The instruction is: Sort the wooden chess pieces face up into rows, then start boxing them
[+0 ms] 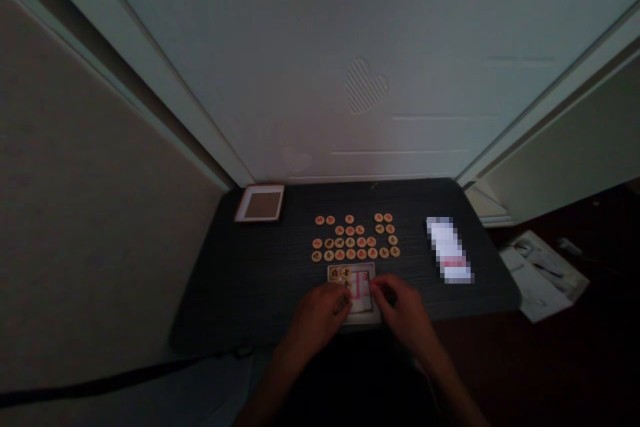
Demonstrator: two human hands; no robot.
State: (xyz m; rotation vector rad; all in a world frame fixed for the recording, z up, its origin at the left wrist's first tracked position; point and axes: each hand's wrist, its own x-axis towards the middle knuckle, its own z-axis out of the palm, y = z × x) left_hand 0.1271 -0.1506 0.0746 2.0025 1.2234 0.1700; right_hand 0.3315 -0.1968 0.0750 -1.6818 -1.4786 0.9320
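A small box [376,313] with a pink-and-white sheet inside lies at the near edge of the dark table. Several wooden xiangqi pieces [345,273] with black characters sit in its upper left corner. My left hand [323,310] lies over the box's left side, its fingers curled in beside those pieces; whatever is under the fingertips is hidden. At the opposite rim, my right hand [400,307] has its thumb and forefinger closed on the box's edge. Just beyond the box, more xiangqi pieces [351,242] with red or black characters lie face up in uneven rows.
A shallow box lid [241,212] rests at the table's back left corner. A phone-like blurred thing [450,250] lies to the right on the dark table [240,280]. A white door [300,80] rises behind. On the floor at right is a white carton [545,273].
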